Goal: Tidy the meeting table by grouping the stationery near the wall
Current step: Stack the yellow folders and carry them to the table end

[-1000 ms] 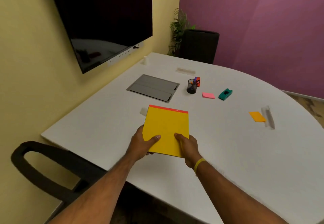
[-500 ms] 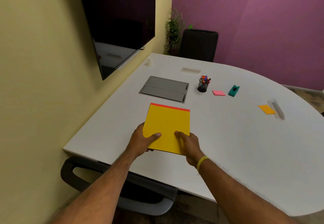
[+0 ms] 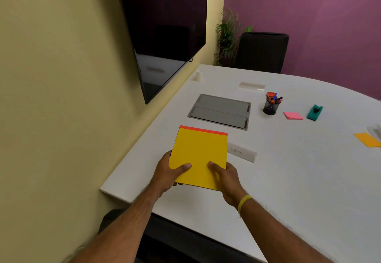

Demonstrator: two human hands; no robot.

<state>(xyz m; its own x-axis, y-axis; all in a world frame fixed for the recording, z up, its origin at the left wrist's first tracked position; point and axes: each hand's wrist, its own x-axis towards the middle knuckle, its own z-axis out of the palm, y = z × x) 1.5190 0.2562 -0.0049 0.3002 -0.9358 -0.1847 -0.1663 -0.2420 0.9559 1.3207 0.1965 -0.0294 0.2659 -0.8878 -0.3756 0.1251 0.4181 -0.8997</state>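
Observation:
A yellow notepad [image 3: 199, 155] with a red top strip is held above the white table [image 3: 288, 180], near its wall-side edge. My left hand [image 3: 169, 172] grips its lower left corner and my right hand [image 3: 225, 178] its lower right corner. Farther back stand a black mesh pen cup [image 3: 270, 107] with pens, a pink sticky pad [image 3: 292, 116], a teal tape dispenser [image 3: 314, 112] and an orange sticky pad [image 3: 368, 139]. A clear nameplate [image 3: 242, 152] lies just right of the notepad.
A grey cable hatch [image 3: 220, 110] is set into the table behind the notepad. A dark screen [image 3: 165, 26] hangs on the yellow wall to the left. A small white cup [image 3: 199, 75], another clear nameplate [image 3: 252, 85], a black chair [image 3: 262, 51] and a plant [image 3: 227, 36] are at the far end.
The view has shifted left and closer to the wall. The notepad, still in both hands, now sits nearer the wall-side edge, uncovering the clear nameplate to its right.

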